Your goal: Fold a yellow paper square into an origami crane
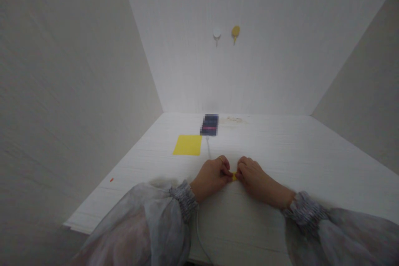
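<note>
Between my two hands is a small piece of yellow paper, mostly covered by my fingers. My left hand, with a ring on one finger, pinches its left end. On the other end the fingers of my right hand are closed. Both hands are low over the white table, close together. Beyond my left hand, a flat yellow paper square lies on the table. How the held piece is folded cannot be made out.
A phone-like dark device, blurred out, lies near the back wall with a white cable running toward me under my left arm. A small orange bit is at the left. A white hook and a yellow hook are on the wall.
</note>
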Motion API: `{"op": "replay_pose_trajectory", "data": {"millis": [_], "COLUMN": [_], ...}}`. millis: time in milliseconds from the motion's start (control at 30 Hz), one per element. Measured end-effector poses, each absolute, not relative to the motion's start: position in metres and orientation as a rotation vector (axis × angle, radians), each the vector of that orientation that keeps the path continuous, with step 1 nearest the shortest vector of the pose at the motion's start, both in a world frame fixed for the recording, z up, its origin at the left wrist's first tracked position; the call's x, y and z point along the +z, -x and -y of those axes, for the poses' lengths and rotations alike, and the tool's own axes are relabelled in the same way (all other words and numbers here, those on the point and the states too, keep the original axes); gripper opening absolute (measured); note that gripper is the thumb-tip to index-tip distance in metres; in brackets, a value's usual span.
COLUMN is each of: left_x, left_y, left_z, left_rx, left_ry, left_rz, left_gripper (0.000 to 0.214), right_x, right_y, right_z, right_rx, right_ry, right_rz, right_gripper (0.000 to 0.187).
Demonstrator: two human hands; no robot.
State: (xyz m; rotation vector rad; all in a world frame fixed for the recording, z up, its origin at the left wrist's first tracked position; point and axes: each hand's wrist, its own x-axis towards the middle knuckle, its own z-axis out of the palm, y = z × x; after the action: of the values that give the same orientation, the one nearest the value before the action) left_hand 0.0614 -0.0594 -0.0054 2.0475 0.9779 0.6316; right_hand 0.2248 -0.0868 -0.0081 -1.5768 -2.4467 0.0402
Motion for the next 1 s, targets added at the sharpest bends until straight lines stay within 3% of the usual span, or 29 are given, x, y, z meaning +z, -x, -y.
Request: {"op": "replay_pose_trajectory", "data": {"millis": [433, 733, 867, 1000], "left_x": [0.0004, 0.0009, 0.0000, -0.0012], "left_y": [-0.0618, -0.0623, -0.0630, -0.0647], "left_z": [0.0619, 0.0635, 0.0631, 0.0614], "left_rx": [0.660, 0.682, 0.710, 0.719], "left_ry": [-2.012, -1.997, -2.000, -1.960], "left_rz": [-1.032, -1.044, -1.030, -1.041], "left_gripper": [0.018, 0.020, 0.021, 0.022], "right_x": [-0.0067, -0.0054, -0.0025, -0.0017], "right_y": [-0.2177, -0.2215, -0.2225, -0.2226], "right_z": [0.0876, 0.0858, 0.0841, 0.0835], "right_rx": [0.051, 0.289, 0.362, 0.429], "right_ry": [1.644, 1.623, 1.593, 1.629], "right_rz": [2.410, 2.268, 2.221, 2.161], "right_gripper": [0.012, 0.008, 0.014, 0.005]}}
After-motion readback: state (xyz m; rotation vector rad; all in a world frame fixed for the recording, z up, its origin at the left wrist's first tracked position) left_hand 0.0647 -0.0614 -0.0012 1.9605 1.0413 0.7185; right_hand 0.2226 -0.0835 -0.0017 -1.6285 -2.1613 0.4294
